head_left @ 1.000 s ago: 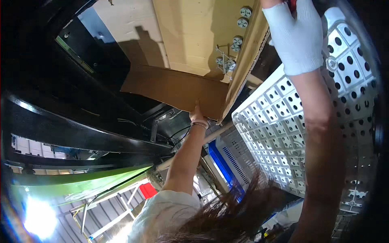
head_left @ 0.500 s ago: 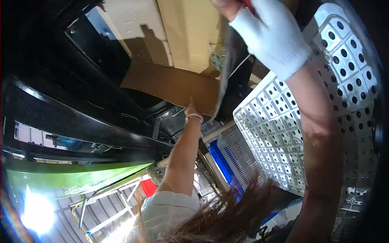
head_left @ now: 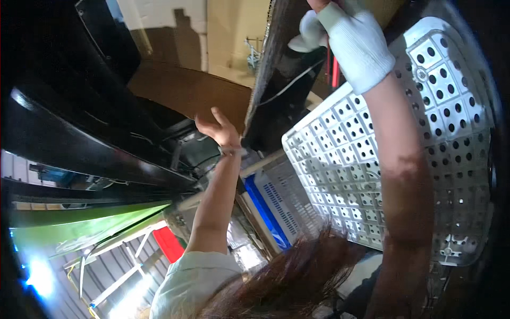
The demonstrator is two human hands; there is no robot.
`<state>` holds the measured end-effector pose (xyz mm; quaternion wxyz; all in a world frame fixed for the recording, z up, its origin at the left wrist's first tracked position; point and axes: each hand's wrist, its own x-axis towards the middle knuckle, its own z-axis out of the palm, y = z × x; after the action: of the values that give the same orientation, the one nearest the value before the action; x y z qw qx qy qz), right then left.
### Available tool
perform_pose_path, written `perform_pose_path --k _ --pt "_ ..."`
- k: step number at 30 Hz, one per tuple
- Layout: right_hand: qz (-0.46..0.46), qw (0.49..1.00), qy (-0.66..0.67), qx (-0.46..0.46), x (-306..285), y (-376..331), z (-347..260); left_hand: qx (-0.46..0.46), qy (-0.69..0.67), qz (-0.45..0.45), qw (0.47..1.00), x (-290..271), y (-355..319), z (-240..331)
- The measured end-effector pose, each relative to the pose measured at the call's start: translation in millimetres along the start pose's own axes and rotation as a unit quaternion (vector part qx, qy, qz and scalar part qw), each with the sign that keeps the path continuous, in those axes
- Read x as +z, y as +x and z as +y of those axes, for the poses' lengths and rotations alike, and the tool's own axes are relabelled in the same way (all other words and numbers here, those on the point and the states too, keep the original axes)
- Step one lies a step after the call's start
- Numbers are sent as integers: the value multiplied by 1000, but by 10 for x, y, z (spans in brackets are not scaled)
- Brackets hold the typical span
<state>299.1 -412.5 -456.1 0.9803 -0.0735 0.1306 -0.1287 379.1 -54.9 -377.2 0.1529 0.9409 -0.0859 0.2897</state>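
My left hand (head_left: 219,129), bare and with a band at the wrist, is open with fingers spread. Just beyond it lies a brown cardboard flap (head_left: 196,90), attached to or lying against a cardboard box (head_left: 228,40); whether the fingertips touch it is hard to tell. Up at the top right is my right hand (head_left: 356,45) in a white knit glove that leaves a fingertip bare. Its fingers are curled around a tool with red handles (head_left: 333,69); the tool's working end is hidden, so its kind does not show.
To the right stands a large white perforated plastic crate (head_left: 345,159), partly behind my right forearm. A blue and grey crate (head_left: 265,207) sits lower in the middle. Black curved machine panels (head_left: 79,138) fill the left, above a green panel (head_left: 101,228). A red object (head_left: 169,244) lies below.
My left hand has let go of the cardboard flap and opened. The view has shifted, moving most things leftward. The red handles now show below my right hand.
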Motion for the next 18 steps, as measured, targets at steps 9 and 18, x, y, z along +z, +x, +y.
perform_pose_path --k 9,18 --pt "102 993 -27 60 144 164 222 163 220 -295 915 15 8 744" --pt "50 987 148 32 620 209 481 236 350 -292 858 76 836 674"
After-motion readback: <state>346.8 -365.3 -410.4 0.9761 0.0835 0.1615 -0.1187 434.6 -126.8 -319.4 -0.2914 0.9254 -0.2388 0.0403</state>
